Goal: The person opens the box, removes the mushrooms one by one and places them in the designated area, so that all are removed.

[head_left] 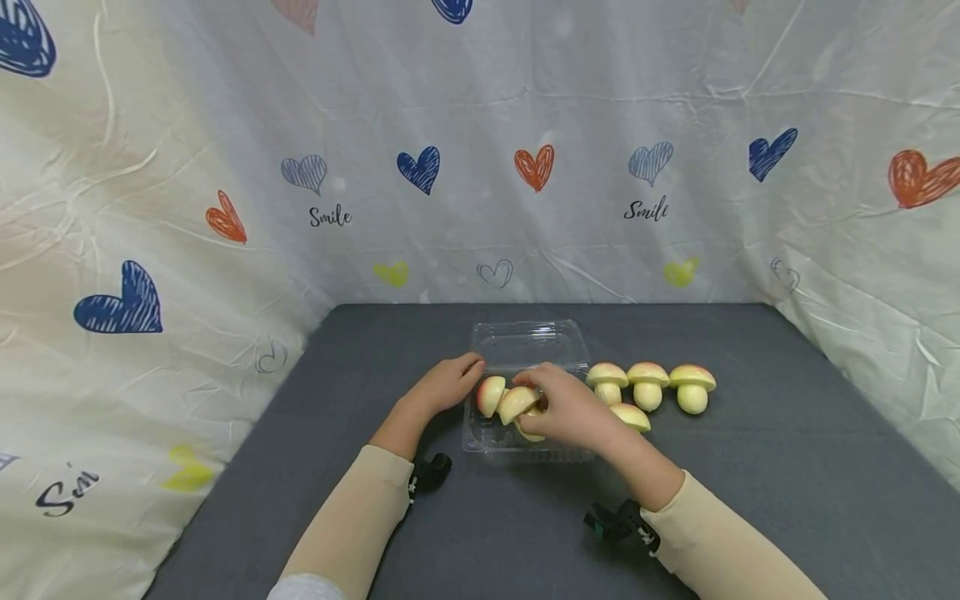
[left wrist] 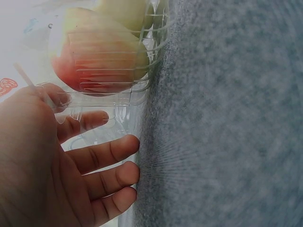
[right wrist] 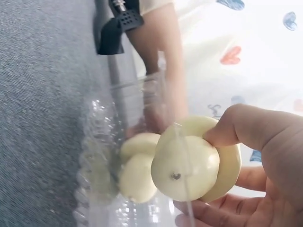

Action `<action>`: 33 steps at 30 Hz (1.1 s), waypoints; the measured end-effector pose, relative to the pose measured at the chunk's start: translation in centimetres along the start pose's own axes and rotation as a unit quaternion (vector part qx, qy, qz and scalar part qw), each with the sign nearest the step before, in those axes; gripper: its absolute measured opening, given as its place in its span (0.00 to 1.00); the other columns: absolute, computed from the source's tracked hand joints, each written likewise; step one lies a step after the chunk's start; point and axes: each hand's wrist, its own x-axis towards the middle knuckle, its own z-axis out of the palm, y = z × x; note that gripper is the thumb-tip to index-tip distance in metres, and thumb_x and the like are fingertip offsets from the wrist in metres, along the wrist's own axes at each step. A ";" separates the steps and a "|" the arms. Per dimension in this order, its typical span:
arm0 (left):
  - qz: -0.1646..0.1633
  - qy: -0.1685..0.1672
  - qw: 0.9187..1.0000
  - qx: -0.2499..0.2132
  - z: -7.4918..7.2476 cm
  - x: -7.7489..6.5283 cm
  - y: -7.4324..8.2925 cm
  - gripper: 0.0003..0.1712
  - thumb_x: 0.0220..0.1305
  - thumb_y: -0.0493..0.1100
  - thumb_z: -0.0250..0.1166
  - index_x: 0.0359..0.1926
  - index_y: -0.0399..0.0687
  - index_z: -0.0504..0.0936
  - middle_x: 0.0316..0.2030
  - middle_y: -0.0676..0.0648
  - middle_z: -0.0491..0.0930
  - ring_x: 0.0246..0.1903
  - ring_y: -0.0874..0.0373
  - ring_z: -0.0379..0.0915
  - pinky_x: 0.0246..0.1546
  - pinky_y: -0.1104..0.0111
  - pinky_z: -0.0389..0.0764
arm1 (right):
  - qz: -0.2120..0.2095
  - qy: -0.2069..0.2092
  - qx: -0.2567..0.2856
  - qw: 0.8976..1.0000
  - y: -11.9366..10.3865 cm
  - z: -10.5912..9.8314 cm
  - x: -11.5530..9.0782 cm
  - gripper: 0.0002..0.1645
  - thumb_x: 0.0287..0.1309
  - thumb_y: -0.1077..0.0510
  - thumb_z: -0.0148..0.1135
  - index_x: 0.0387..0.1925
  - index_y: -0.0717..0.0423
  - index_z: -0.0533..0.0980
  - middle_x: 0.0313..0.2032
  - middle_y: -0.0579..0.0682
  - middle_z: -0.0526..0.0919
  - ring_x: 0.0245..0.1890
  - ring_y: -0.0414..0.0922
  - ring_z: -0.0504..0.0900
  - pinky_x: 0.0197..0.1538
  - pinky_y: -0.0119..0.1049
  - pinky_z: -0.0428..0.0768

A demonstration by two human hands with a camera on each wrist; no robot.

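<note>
My right hand [head_left: 566, 407] grips a cream mushroom [head_left: 517, 404] over a clear hinged plastic box [head_left: 476, 444]. In the right wrist view, the thumb lies on the cap of the held mushroom [right wrist: 185, 168], and its rounded stem end faces the camera. Inside the box, a red-capped mushroom [head_left: 491, 396] lies tipped on its side at the left. Another mushroom [head_left: 531, 429] shows partly beneath the right hand. At the box's left edge is my left hand [head_left: 447, 382]; in the left wrist view its fingers [left wrist: 106, 153] are extended beside the clear wall.
The box's lid [head_left: 531, 343] stands folded back behind it. Right of the box, three mushrooms [head_left: 647, 385] stand in a row, with another mushroom [head_left: 632, 416] in front. All rest on a dark grey table [head_left: 750, 517], backed by a heart-printed curtain [head_left: 480, 225].
</note>
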 end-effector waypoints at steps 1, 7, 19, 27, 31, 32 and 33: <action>-0.001 0.000 1.000 -0.001 0.0 0.0 0.0 0.27 0.84 0.57 0.43 0.69 0.49 0.74 0.58 0.45 0.80 0.56 0.48 0.77 0.57 0.51 0.76 | 0.003 -0.002 -0.001 1.000 0.0 -0.2 0.0 0.30 0.57 0.58 0.70 0.62 0.58 0.78 0.48 0.50 0.77 0.35 0.44 0.73 0.36 0.40 0.75; -0.008 -0.002 1.000 -0.002 0.1 0.0 0.0 0.28 0.84 0.57 0.43 0.71 0.49 0.73 0.61 0.44 0.78 0.60 0.48 0.75 0.60 0.50 0.75 | -0.001 -0.009 0.004 1.000 0.0 -1.1 -0.4 0.29 0.57 0.58 0.69 0.62 0.58 0.79 0.47 0.50 0.75 0.33 0.44 0.73 0.36 0.40 0.76; 0.004 0.000 1.000 -0.001 0.0 -0.1 0.1 0.28 0.84 0.56 0.43 0.71 0.47 0.73 0.63 0.43 0.77 0.63 0.46 0.74 0.62 0.50 0.74 | 0.011 -0.021 0.021 1.000 0.4 -3.3 -1.0 0.30 0.58 0.60 0.66 0.64 0.61 0.77 0.51 0.53 0.76 0.36 0.45 0.75 0.39 0.42 0.78; 0.006 0.002 1.000 -0.006 0.0 -0.2 0.1 0.28 0.84 0.56 0.43 0.71 0.46 0.72 0.62 0.43 0.78 0.61 0.46 0.75 0.61 0.50 0.74 | 0.021 -0.033 0.036 0.999 1.1 -4.8 -1.4 0.29 0.58 0.62 0.67 0.62 0.61 0.76 0.52 0.55 0.77 0.38 0.45 0.79 0.40 0.43 0.79; 0.005 0.004 1.000 -0.006 0.1 -0.1 0.1 0.28 0.84 0.56 0.43 0.71 0.47 0.73 0.61 0.44 0.78 0.59 0.47 0.76 0.60 0.50 0.75 | 0.038 -0.054 0.066 0.996 1.3 -5.5 -1.5 0.30 0.59 0.61 0.68 0.63 0.63 0.74 0.54 0.56 0.77 0.39 0.46 0.82 0.39 0.43 0.79; 0.005 0.003 1.000 -0.005 0.1 -0.1 0.1 0.28 0.84 0.57 0.43 0.71 0.47 0.73 0.61 0.44 0.79 0.59 0.47 0.76 0.60 0.50 0.75 | 0.041 -0.058 0.069 0.995 1.4 -5.7 -1.5 0.30 0.59 0.61 0.68 0.63 0.62 0.73 0.54 0.56 0.77 0.39 0.46 0.82 0.39 0.43 0.80; 0.005 0.003 1.000 -0.006 0.1 -0.1 0.1 0.29 0.84 0.57 0.43 0.71 0.47 0.73 0.61 0.44 0.79 0.59 0.47 0.76 0.60 0.50 0.75 | 0.044 -0.061 0.070 0.995 1.4 -5.9 -1.5 0.30 0.60 0.61 0.68 0.63 0.62 0.73 0.54 0.56 0.77 0.40 0.46 0.83 0.39 0.43 0.80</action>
